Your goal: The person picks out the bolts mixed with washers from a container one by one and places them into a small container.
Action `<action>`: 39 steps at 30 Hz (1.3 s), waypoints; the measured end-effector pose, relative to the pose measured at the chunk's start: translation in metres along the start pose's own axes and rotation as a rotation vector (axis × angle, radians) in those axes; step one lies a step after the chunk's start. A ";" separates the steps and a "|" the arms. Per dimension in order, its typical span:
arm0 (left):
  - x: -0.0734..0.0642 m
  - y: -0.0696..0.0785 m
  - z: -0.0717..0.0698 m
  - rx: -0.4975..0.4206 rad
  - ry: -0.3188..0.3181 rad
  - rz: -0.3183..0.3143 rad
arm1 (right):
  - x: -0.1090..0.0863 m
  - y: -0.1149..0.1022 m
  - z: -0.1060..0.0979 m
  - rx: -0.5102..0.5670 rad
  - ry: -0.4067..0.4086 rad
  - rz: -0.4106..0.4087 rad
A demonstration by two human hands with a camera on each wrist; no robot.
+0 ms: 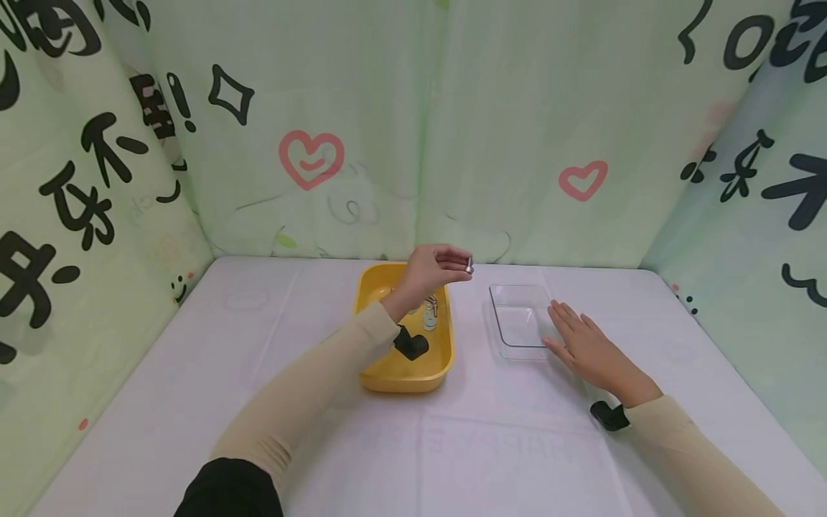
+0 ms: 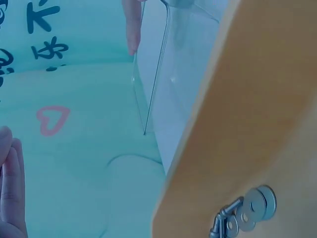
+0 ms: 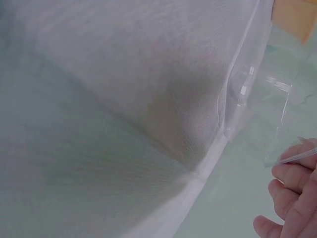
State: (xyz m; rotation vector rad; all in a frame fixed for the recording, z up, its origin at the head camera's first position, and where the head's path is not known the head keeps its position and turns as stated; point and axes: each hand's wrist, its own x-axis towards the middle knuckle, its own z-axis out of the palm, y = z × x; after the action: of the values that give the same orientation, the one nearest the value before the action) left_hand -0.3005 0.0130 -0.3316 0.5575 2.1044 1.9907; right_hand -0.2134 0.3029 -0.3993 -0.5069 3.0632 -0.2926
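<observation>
My left hand [image 1: 430, 274] pinches a small metal bolt [image 1: 469, 266] between thumb and fingers, above the far right part of a yellow tray [image 1: 403, 385]. Inside the tray lie metal washers [image 2: 255, 205] and several bolts [image 2: 221, 221], plain in the left wrist view; my forearm partly covers them in the head view. To the right stands a clear plastic box [image 1: 520, 353]. My right hand [image 1: 586, 350] rests at its right side with fingers straight. In the right wrist view those fingers [image 3: 290, 198] are beside the box's transparent edge.
A white cloth [image 1: 517, 445] covers the table. Printed pale green curtains [image 1: 484, 129] hang behind it and along both sides. The tray and the clear box stand side by side with a strip of cloth between them.
</observation>
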 end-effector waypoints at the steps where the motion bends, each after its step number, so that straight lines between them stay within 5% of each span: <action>1: 0.001 0.000 0.003 0.008 -0.001 0.009 | 0.000 0.000 0.000 0.002 0.001 -0.001; 22: 0.037 -0.009 0.065 0.029 0.042 -0.006 | 0.001 0.001 0.000 -0.013 -0.019 0.020; 39: 0.041 -0.029 0.084 0.114 0.101 -0.111 | 0.002 0.001 0.000 -0.005 -0.023 0.026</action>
State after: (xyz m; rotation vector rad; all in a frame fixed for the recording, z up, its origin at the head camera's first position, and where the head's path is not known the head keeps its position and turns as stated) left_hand -0.3096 0.1053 -0.3620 0.3564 2.2664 1.8859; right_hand -0.2156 0.3036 -0.3991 -0.4670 3.0464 -0.2762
